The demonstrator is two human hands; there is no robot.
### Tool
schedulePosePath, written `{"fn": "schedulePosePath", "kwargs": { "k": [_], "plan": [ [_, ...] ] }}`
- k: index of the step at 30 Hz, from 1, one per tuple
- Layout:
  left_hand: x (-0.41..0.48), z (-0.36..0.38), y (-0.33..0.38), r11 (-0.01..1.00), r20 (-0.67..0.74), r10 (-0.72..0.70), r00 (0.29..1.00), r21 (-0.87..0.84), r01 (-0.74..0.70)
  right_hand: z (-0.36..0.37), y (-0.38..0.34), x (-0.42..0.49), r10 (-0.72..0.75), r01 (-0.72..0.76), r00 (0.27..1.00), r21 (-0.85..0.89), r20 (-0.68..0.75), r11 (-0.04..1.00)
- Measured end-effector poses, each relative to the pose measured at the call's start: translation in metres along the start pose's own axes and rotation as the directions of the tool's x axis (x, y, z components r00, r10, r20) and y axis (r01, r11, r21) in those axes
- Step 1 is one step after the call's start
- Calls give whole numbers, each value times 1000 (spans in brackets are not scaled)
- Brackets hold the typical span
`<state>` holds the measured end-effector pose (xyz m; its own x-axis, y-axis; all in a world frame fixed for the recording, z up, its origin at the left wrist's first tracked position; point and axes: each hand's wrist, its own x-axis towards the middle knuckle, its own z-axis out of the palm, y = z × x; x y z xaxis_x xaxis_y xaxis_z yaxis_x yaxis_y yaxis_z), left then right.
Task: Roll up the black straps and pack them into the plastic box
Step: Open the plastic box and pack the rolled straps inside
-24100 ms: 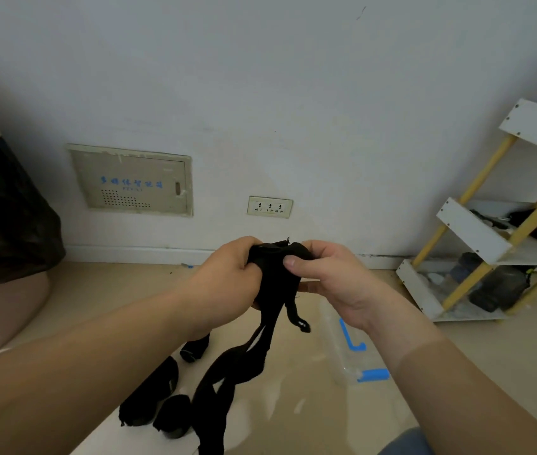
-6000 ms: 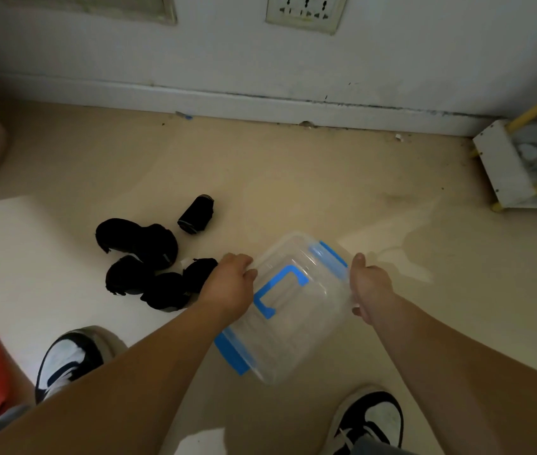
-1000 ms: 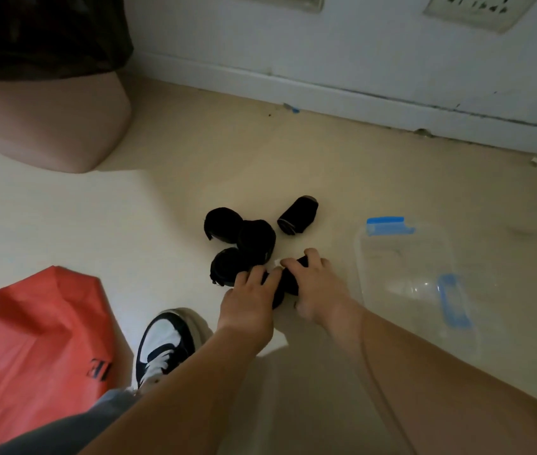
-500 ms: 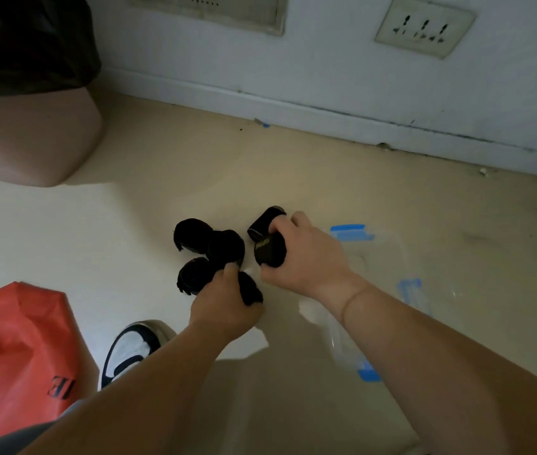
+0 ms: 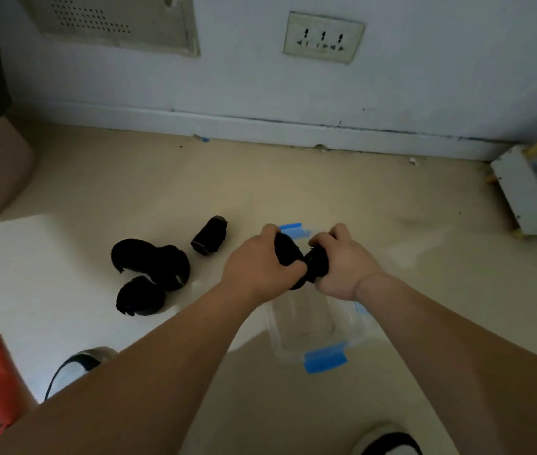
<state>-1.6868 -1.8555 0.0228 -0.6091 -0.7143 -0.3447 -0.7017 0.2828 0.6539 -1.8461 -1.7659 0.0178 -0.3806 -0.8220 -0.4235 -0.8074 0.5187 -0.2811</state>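
Packing step: left grip [image 5: 260, 262] curls round one rolled strap [image 5: 288, 249], right grip [image 5: 342, 262] round a second strap [image 5: 318, 262], both just above the open plastic box [image 5: 275, 323] (other rolls [image 5: 149, 261] lie on the floor [image 5: 293, 192]). Next, I'd judge: lower, then release.

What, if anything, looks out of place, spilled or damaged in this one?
Nothing stands out. The plastic box sits upright and open on the floor, the left hand and right hand each hold a rolled strap over it, and other rolls lie to its left.
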Motion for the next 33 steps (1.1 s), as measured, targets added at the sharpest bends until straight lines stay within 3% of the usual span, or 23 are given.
{"fn": "schedulePosePath", "kwargs": {
  "k": [5, 9, 13, 16, 20, 23, 27, 33],
  "plan": [
    [31, 23, -14, 858, 76, 227, 971, 456, -237, 12, 5, 21, -169, 164, 986, -196, -11, 967],
    [47, 32, -25, 712, 125, 283, 951, 637, -296, 30, 1, 34, -153, 119, 985, -338, -78, 934],
    [50, 41, -34, 652, 111, 338, 934, 689, -318, 56, 5, 41, -139, 65, 976, -389, -165, 919],
    [46, 45, -44, 657, 67, 344, 936, 695, -292, 66, 1, 42, -99, 31, 985, -429, -138, 903],
    [39, 47, -46, 660, 39, 418, 908, 673, -333, 70, 4, 45, -52, -52, 960, -359, -275, 932],
    [29, 55, -45, 697, 156, 301, 941, 638, -328, 69, 8, 48, -14, -87, 955, -323, -296, 942],
    [24, 55, -31, 664, 220, 188, 957, 690, -289, 64, 9, 48, 60, -104, 986, -299, -153, 948],
    [17, 59, -43, 639, 264, 134, 955, 713, -287, 60, 2, 48, 109, -176, 974, -360, -199, 916]
  ]
}}
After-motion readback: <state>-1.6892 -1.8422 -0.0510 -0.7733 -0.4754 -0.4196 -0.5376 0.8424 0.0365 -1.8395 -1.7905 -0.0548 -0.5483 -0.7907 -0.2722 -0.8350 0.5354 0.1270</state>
